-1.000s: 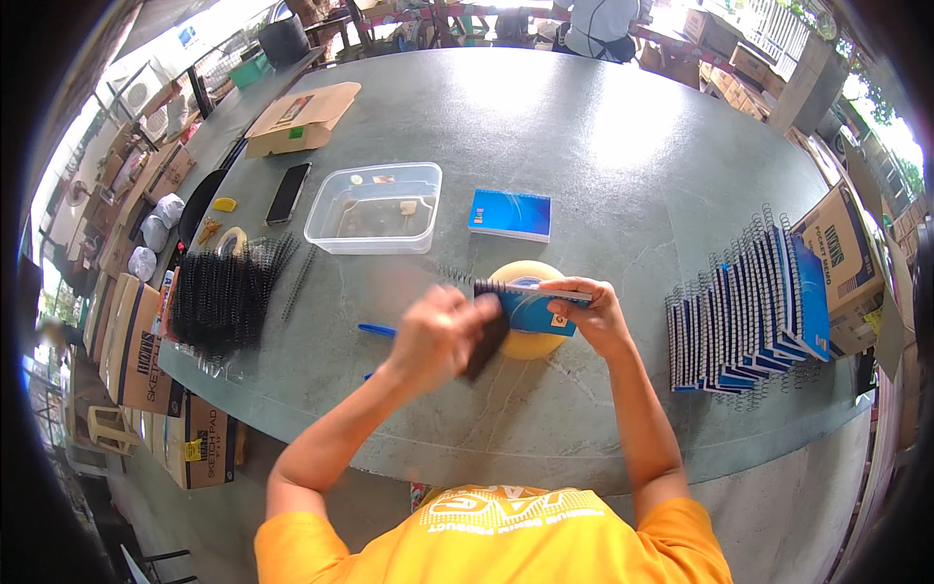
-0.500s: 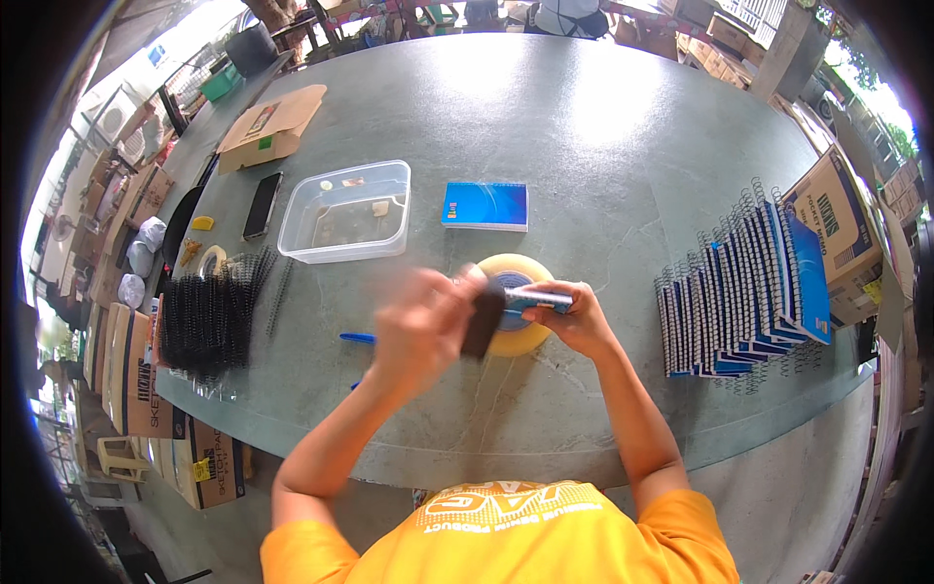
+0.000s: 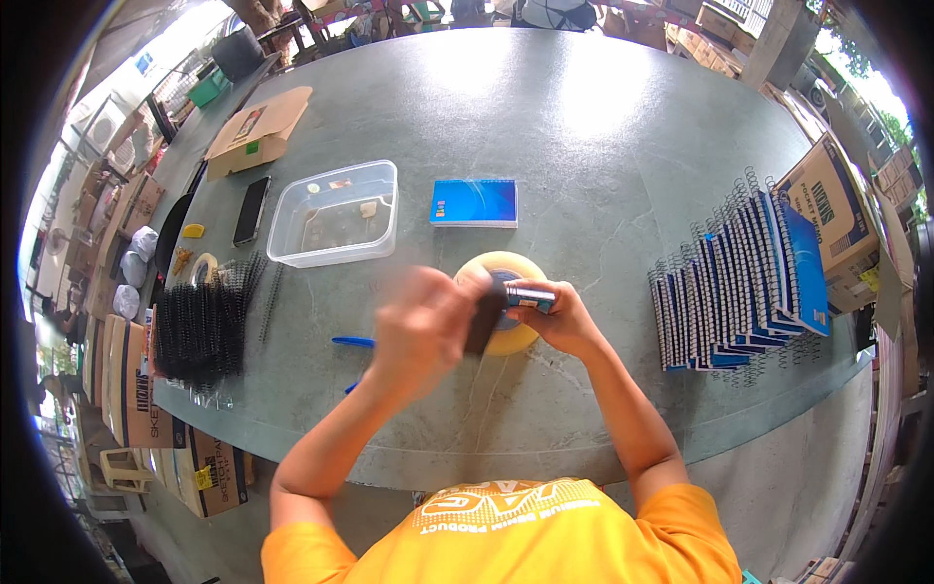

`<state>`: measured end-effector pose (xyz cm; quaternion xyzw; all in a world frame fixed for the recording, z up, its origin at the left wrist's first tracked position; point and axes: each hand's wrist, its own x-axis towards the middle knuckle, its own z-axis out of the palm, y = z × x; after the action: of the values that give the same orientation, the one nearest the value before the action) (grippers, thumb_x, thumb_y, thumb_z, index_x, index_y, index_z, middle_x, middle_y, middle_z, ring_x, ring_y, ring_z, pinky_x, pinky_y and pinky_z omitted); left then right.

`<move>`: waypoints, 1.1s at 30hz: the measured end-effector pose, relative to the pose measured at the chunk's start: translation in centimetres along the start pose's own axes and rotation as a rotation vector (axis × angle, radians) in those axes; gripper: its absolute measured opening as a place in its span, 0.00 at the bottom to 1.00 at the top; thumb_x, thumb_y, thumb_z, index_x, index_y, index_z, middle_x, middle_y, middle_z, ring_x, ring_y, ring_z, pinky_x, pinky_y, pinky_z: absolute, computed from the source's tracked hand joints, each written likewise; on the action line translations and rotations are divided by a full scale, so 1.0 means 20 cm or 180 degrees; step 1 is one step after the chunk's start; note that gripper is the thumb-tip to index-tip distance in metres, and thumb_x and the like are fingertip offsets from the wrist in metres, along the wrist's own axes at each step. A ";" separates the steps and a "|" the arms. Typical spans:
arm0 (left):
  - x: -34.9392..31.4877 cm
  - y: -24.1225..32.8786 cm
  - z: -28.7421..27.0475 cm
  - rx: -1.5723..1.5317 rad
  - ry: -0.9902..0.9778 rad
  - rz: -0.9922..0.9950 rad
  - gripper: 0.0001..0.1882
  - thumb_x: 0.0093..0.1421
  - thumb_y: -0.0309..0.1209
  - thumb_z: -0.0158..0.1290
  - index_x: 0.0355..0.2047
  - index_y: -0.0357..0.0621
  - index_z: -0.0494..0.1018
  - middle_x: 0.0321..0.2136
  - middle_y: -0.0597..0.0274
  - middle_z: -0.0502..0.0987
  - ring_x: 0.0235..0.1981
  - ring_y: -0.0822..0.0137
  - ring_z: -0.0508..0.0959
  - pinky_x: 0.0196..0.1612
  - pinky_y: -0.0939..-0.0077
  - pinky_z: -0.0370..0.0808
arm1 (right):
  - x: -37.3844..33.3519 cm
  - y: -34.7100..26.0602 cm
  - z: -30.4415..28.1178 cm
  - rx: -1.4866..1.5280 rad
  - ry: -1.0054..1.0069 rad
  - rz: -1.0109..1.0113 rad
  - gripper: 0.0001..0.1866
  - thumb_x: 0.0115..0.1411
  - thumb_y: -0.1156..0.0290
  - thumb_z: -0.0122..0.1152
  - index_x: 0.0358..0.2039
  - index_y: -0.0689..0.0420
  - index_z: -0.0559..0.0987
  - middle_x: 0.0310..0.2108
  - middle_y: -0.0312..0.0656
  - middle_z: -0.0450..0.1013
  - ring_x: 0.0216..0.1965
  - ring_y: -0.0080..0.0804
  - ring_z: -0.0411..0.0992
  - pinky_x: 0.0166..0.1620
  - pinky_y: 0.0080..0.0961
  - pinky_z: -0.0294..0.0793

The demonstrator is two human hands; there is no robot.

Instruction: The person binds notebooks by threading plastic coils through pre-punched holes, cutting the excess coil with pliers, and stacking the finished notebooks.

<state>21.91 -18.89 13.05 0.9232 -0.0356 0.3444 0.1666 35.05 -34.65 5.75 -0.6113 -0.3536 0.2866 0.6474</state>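
My right hand (image 3: 561, 319) is closed round a small blue notebook (image 3: 531, 298), its page edge toward me. A dark, blurred piece (image 3: 486, 316) stands at the notebook's left end, between my hands; its kind cannot be made out. Against that piece, my left hand (image 3: 421, 326) is smeared by motion, and its fingers are hard to read. Under both hands lies a wide roll of clear yellowish tape (image 3: 520, 265) on the table. Another blue notebook (image 3: 475, 202), without a coil, lies flat beyond the roll. A blue pen (image 3: 352, 342) rests beside my left hand.
Left on the table (image 3: 584, 419) are a clear plastic box (image 3: 282, 248), a phone (image 3: 251, 211), a pile of black spiral coils (image 3: 199, 326) and a folded carton (image 3: 261, 131). To the right, a stack of coil-bound blue notebooks (image 3: 725, 297) leans near a cardboard box (image 3: 832, 219).
The whole view has shifted slightly, so table items sit a little further left. My left hand stays blurred at the dark piece; my right hand keeps its hold on the notebook.
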 end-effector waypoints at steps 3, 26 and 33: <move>0.03 0.03 0.02 -0.0330 0.0166 -0.0195 0.20 0.47 0.23 0.59 0.43 0.50 0.76 0.28 0.61 0.71 0.28 0.62 0.73 0.28 0.70 0.73 | -0.01 0.01 -0.03 -0.0058 -0.0136 0.0110 0.15 0.55 0.83 0.57 0.45 0.59 0.77 0.39 0.36 0.76 0.40 0.19 0.69 0.46 0.20 0.71; 0.06 0.06 0.02 0.0617 -0.0400 0.0261 0.14 0.52 0.32 0.59 0.38 0.41 0.75 0.33 0.58 0.73 0.42 0.58 0.71 0.46 0.62 0.66 | -0.05 -0.06 0.00 0.0735 -0.0196 -0.0608 0.12 0.61 0.78 0.53 0.45 0.61 0.76 0.48 0.40 0.72 0.51 0.29 0.68 0.54 0.25 0.68; 0.13 0.02 0.05 0.0242 -0.0825 0.0192 0.11 0.54 0.36 0.57 0.31 0.43 0.72 0.34 0.61 0.74 0.42 0.59 0.71 0.43 0.63 0.66 | -0.13 -0.06 -0.01 -0.0020 0.0240 -0.0954 0.11 0.58 0.83 0.54 0.42 0.63 0.77 0.45 0.42 0.74 0.46 0.25 0.71 0.48 0.23 0.72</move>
<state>24.39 -19.55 14.08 0.9641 -0.0715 0.2281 0.1152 33.67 -36.90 6.74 -0.5640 -0.4173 0.1626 0.6938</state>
